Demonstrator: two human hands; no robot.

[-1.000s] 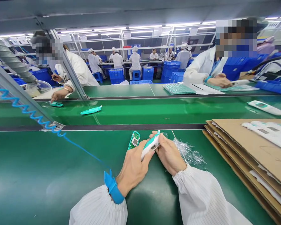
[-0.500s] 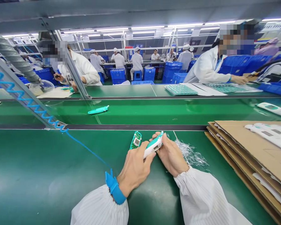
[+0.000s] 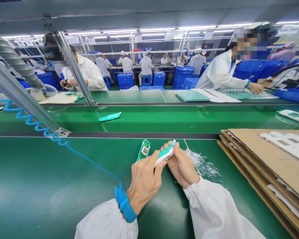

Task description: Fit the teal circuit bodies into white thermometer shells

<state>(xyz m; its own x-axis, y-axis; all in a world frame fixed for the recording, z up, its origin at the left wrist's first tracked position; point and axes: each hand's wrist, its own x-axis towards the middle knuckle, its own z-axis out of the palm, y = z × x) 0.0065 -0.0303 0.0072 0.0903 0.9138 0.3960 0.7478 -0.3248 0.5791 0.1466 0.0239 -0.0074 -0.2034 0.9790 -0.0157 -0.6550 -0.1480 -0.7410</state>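
Note:
A white and teal digital thermometer [image 3: 165,153] with a narrow tip is held in the air between both hands, tilted with its tip up and to the right. My left hand [image 3: 146,177] grips the lower end between thumb and fingers; a blue wrist strap is round that wrist. Around the tip end, my right hand [image 3: 181,163] is closed, its thumb near the tip. Just beyond my left hand, a teal half-shell with a green circuit board [image 3: 144,150] in it lies on the green bench. Fingers partly hide the thermometer's display side.
Crumpled clear plastic bags [image 3: 203,162] lie right of my hands. Stacked cardboard sheets [image 3: 271,159] at the right carry several white thermometer housings [image 3: 286,141]. On the green belt [image 3: 164,118] rests a teal part [image 3: 110,116]. A coiled blue cord [image 3: 37,126] hangs at left. Co-workers sit opposite.
The thermometer has been turned slightly in my hands, so less of its display window shows. On the belt, the teal part and a white housing have shifted right. The coiled cord has swung a little.

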